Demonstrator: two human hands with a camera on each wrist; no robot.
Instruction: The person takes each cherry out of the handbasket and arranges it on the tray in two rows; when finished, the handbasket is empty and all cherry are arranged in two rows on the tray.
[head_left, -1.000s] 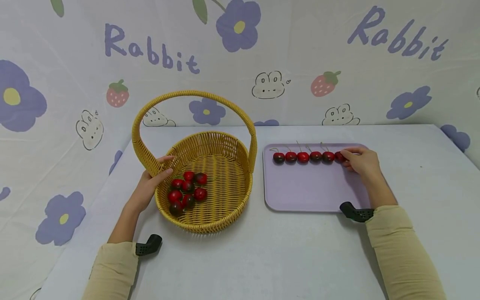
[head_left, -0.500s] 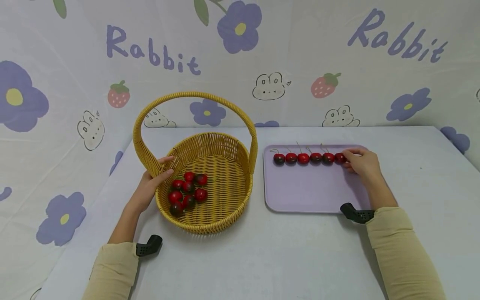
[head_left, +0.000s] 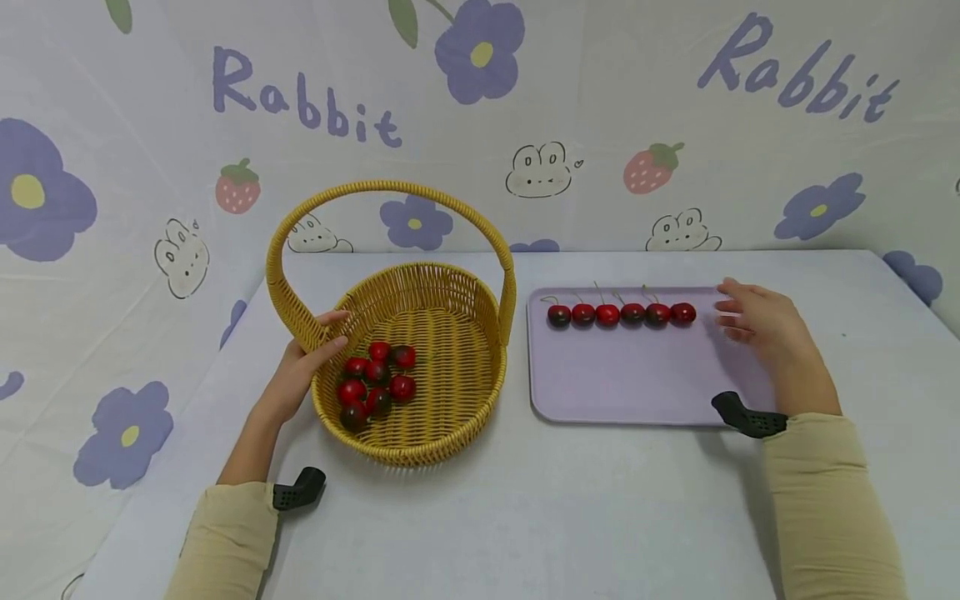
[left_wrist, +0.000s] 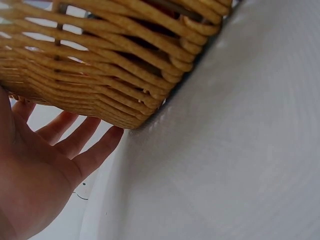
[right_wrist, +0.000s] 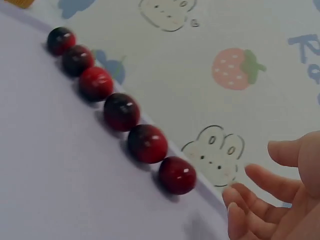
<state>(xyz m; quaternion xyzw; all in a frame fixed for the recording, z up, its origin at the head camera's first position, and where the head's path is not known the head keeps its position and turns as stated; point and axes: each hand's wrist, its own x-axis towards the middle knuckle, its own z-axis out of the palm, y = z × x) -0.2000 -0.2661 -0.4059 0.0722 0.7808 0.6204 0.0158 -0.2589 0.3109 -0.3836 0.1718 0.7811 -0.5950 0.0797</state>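
Six cherries line the tray at your one o'clock, white table below, printed curtain behind — right hand beside them, fingers loosely parted, left hand gripping the basket at eleven.

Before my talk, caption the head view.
Left hand holds the basket; right hand hovers empty beside a row of six cherries.
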